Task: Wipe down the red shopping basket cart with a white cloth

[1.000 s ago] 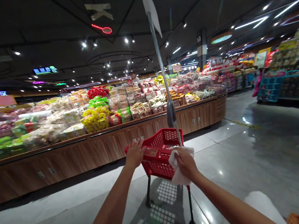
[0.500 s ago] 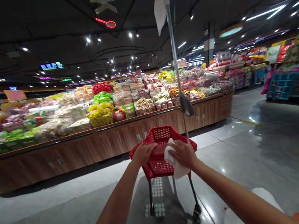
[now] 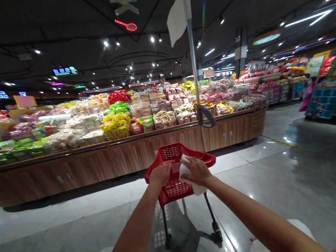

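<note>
A small red shopping cart (image 3: 174, 190) with a perforated plastic basket stands right in front of me on thin dark legs with casters. My left hand (image 3: 160, 174) is wrapped over the left part of its rear handle. On the right part, my right hand (image 3: 198, 170) presses a white cloth (image 3: 200, 189) against the handle. The cloth shows between the fingers and hangs below the palm. A tall metal pole (image 3: 193, 60) rises on the cart's right side, bearing a white flag (image 3: 178, 15) and a dark grey loop-shaped part (image 3: 206, 116).
A long wood-panelled display counter (image 3: 93, 167) heaped with packaged snacks crosses beyond the cart. A person (image 3: 162, 82) stands behind it. Blue racks (image 3: 325, 99) stand at right on the shiny tiled floor (image 3: 289, 176).
The cart and both hands have shifted slightly left in view, and the counter slightly right. The right hand with the cloth stays at the handle. The flag spreads wider to the left.
</note>
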Available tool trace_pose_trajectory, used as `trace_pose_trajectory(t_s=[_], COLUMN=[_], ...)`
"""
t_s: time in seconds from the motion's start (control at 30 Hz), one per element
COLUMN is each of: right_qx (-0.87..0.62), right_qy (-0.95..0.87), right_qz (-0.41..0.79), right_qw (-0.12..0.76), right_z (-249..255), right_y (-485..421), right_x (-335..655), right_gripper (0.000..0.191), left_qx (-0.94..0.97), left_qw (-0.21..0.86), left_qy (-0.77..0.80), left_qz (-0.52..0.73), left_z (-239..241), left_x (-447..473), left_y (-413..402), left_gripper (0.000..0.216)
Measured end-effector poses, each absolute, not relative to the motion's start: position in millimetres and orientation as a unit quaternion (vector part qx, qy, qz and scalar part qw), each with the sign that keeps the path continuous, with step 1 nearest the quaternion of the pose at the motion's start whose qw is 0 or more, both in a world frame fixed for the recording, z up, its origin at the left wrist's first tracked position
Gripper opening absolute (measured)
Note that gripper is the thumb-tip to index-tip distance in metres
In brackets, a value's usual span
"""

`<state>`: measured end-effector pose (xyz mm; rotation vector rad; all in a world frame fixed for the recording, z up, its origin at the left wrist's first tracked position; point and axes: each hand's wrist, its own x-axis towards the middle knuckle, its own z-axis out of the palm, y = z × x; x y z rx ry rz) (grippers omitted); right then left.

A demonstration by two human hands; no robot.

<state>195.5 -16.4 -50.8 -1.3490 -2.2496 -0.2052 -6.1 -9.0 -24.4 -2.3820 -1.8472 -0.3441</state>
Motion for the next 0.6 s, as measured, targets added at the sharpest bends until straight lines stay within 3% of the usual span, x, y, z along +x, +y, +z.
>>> trace_pose_trajectory(t_s=[0.1, 0.27, 0.47, 0.6], right_qx=[-0.437, -0.454, -0.425, -0.416], right_qy=[-0.867, -0.871, -0.881, -0.888], right_qz=[-0.031, -0.015, -0.033, -0.052], right_qw=[0.236, 0.187, 0.205, 0.192], right_z=[-45, -29, -26, -32], right_y=[-8, 1, -2, 4], right_x=[223, 225, 162, 196], right_gripper=[0.043, 0.033, 0.042, 0.029], left_qx=[-0.774, -0.77, -0.775, -0.769], left_qw=[0.063, 0.067, 0.059, 0.068], left_qy=[-0.621, -0.627, -0.623, -0.63], left_qz=[-0.103, -0.096, -0.083, -0.081], left_z=[-26, -27, -23, -24], left_x=[-10, -3, -10, -17], left_y=[-14, -21, -22, -23], left_gripper=[0.054, 0.051, 0.047, 0.051])
